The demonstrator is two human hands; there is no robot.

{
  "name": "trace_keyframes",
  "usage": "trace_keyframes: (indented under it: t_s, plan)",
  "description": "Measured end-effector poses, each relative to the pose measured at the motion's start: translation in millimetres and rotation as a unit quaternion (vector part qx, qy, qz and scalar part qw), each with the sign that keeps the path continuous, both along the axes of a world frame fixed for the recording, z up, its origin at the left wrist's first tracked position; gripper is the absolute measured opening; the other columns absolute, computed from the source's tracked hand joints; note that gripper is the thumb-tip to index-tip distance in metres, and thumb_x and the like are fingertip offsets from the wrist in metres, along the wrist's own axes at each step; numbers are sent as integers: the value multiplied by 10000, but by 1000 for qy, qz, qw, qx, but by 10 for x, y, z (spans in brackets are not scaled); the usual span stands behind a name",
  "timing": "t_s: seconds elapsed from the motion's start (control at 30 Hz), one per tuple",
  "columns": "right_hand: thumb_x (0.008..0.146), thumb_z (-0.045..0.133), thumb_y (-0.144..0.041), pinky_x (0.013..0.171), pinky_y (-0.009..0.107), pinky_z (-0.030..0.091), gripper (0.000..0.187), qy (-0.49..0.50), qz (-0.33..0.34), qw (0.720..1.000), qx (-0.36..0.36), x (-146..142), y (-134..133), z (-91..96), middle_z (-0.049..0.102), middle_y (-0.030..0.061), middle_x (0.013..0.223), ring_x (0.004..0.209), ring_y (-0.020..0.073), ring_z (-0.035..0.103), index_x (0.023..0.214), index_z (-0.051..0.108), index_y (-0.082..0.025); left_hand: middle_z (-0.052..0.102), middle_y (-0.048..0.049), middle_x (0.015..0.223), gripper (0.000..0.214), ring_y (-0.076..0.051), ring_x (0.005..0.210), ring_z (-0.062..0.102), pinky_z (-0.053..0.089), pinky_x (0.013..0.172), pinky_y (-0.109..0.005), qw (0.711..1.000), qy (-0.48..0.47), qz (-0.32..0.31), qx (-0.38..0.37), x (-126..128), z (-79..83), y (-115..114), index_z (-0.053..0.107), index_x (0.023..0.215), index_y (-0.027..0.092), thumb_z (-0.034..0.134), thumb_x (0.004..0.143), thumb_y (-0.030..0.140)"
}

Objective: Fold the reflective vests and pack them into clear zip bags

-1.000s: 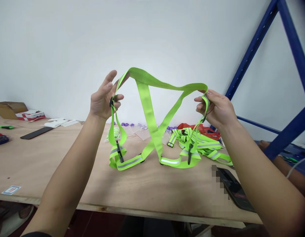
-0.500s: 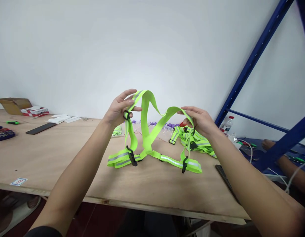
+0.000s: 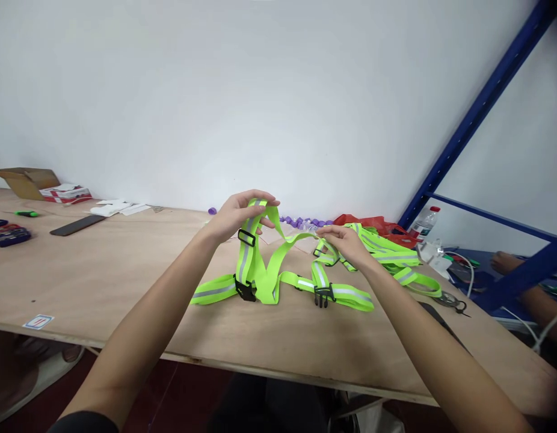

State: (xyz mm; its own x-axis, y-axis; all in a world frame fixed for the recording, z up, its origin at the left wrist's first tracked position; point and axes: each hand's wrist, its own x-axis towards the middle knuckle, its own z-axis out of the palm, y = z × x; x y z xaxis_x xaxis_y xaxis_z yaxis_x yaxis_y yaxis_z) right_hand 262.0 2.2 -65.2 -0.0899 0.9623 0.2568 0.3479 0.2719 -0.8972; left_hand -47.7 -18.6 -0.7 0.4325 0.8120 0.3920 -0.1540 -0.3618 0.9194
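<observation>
A neon-yellow reflective vest [image 3: 270, 278] made of straps with grey stripes rests its lower part on the wooden table. My left hand [image 3: 242, 215] holds up one shoulder strap between thumb and fingers, just above a black slider [image 3: 246, 237]. The other shoulder strap is pinched by my right hand [image 3: 344, 242], lower and close to the table. Black buckles [image 3: 324, 294] sit where the shoulder straps meet the waist band. More reflective straps [image 3: 396, 257] lie in a heap behind my right hand.
Behind the vest are purple pieces [image 3: 301, 222] and a red plastic bag [image 3: 378, 226]. A bottle [image 3: 425, 224] stands beside the blue rack [image 3: 477, 114]. At the left lie a cardboard box [image 3: 28, 182], a dark flat bar [image 3: 77, 225] and a screwdriver [image 3: 26, 213]. Another person's hand [image 3: 503, 263] shows at the right.
Both hands have come down with the vest, so its lower part now lies on the table. The right hand has dropped its strap side lower, and more of the heap behind shows.
</observation>
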Motion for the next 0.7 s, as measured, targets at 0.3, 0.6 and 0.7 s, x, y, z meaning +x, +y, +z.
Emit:
trace_keyframes:
  t_s: [0.3,0.6,0.7]
  plan:
    - [763,679,-567,501,266,433,454,-55,20,998,-29,77,-9,-79,706,62,845,585,152,570,962,758,-166,684,-129,1225,211,-146,599,709,483,443,-206,992,71,95,31,44,19,-44,682,1035,140,618,848,217]
    - [770,708,-542,754,330,488,376,-158,42,985,59,97,-201,338,725,59,896,872,247,651,892,742,-188,740,-70,1088,226,-58,423,560,485,414,-210,979,-46,174,94,-53,130,91,728,996,152,665,788,211]
    - [793,668,-569,588,277,417,383,-89,-23,992,89,113,-238,476,655,12,697,646,173,580,817,682,-187,744,-30,914,281,-53,383,526,423,373,-188,986,-49,139,77,-141,234,11,697,1059,174,695,783,225]
